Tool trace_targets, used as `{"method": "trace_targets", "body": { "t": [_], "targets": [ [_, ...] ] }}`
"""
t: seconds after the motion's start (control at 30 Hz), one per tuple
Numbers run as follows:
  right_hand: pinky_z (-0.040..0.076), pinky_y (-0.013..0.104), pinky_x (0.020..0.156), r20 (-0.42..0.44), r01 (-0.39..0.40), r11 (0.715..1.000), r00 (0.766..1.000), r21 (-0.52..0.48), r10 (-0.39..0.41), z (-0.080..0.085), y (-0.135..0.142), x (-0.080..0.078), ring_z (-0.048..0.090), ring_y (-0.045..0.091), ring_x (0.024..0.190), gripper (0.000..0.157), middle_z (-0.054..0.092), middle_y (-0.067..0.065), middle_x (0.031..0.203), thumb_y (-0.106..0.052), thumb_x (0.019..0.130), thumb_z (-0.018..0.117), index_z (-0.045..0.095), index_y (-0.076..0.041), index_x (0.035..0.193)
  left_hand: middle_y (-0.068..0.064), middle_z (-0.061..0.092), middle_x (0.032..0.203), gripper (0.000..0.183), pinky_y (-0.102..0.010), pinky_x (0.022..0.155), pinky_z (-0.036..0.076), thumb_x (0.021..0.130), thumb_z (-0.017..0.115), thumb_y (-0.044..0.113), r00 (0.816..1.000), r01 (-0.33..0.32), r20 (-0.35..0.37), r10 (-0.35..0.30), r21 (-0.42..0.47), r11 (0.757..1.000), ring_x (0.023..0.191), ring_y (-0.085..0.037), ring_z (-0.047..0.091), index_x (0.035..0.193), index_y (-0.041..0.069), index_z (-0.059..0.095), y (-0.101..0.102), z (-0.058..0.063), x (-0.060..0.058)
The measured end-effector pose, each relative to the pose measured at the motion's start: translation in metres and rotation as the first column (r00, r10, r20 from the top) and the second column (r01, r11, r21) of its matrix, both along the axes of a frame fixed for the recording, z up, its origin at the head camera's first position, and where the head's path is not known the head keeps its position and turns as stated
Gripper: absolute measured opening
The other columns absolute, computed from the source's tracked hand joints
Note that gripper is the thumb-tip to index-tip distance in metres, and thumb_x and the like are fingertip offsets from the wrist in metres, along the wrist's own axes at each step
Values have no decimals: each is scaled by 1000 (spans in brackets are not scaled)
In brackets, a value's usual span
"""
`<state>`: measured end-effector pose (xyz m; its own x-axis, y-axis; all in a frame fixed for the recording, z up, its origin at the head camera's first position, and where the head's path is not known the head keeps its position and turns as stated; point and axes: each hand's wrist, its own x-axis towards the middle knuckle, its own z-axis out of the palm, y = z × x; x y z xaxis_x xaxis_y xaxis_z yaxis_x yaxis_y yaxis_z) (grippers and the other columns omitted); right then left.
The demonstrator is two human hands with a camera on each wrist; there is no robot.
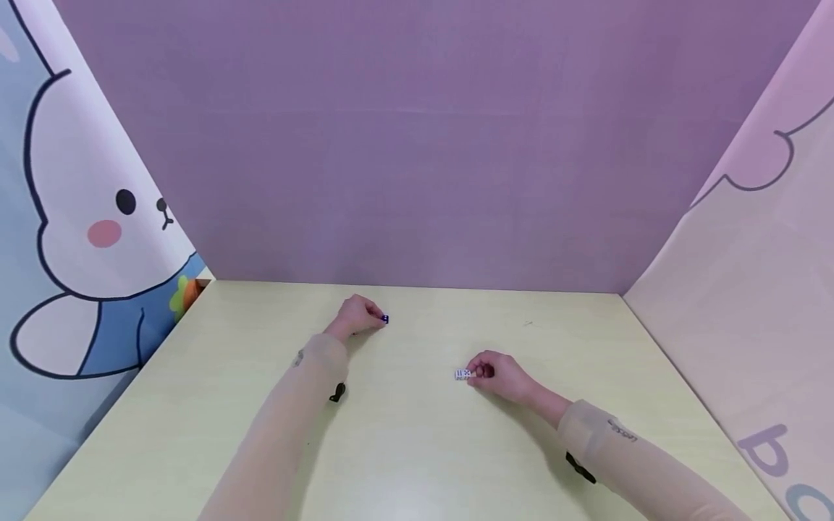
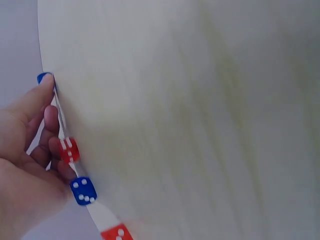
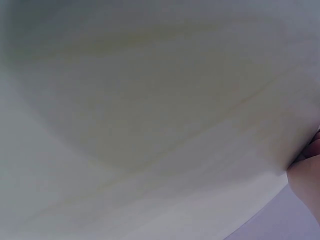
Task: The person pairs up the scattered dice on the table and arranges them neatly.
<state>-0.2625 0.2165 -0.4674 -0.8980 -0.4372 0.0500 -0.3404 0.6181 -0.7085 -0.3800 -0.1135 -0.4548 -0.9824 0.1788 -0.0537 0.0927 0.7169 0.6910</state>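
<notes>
My left hand (image 1: 357,314) reaches toward the back of the table, thumb and finger pinching a blue die (image 1: 385,319). In the left wrist view that blue die (image 2: 45,77) shows at the fingertips. Behind it, along the same hand, lie a red die (image 2: 69,150), another blue die (image 2: 83,190) and a second red die (image 2: 117,233), spaced apart in a line. Closer to me on the right, my right hand (image 1: 500,375) pinches the right end of a pair of white dice (image 1: 462,375) that sit side by side with dark pips. The right wrist view hides these dice.
A pale wooden table (image 1: 404,441) lies under both hands. A purple panel (image 1: 417,145) stands along its back edge. A printed rabbit sheet (image 1: 85,217) borders the left side, and a pale printed sheet (image 1: 762,289) the right.
</notes>
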Motion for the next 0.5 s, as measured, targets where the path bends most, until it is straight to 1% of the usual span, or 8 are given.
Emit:
{"method": "trace_targets", "body": {
  "t": [0.07,0.13,0.23,0.33,0.43,0.5],
  "targets": [
    [40,17,60,1,0,1000,1000,-4,0,0,0,0,46,10,70,16,55,0,79,-10,81,73,65,-7,94,-3,71,90,20,-28,77,47,76,79,19,999,50,-10,-50,3,999,82,-14,59,92,8,74,4,1,2],
    [40,17,60,1,-2,1000,1000,-7,2,0,0,-1,46,10,70,17,56,0,79,-10,81,73,65,-7,94,-2,71,89,20,-29,81,46,76,79,18,995,99,-4,-99,14,995,84,-15,59,92,8,74,8,2,4],
    [41,18,60,-2,-3,1000,1000,-8,3,0,0,-1,46,9,70,17,56,0,79,-11,81,73,65,-7,95,-1,71,87,19,-27,79,46,76,79,17,986,168,17,-168,29,985,82,-13,59,92,9,74,15,3,7],
    [42,18,61,-5,1,1000,1000,-5,-1,-1,0,-2,47,9,71,17,56,0,79,-11,80,74,65,-8,95,2,71,86,16,-25,78,45,77,79,16,970,239,38,-240,42,970,82,-11,58,92,10,74,21,3,11],
    [42,18,62,-1,5,1000,1000,-5,-5,-1,0,-2,48,10,71,17,56,0,79,-10,80,74,65,-8,94,3,70,87,15,-25,79,45,77,78,15,957,284,55,-286,46,958,83,-10,57,91,12,74,26,2,17],
    [42,18,62,-2,0,1000,1000,-5,0,0,0,-1,48,11,72,17,56,0,79,-10,80,74,65,-8,95,4,69,86,15,-25,79,45,77,78,16,952,296,62,-298,44,954,83,-11,56,90,13,74,30,2,21]
  ]
}}
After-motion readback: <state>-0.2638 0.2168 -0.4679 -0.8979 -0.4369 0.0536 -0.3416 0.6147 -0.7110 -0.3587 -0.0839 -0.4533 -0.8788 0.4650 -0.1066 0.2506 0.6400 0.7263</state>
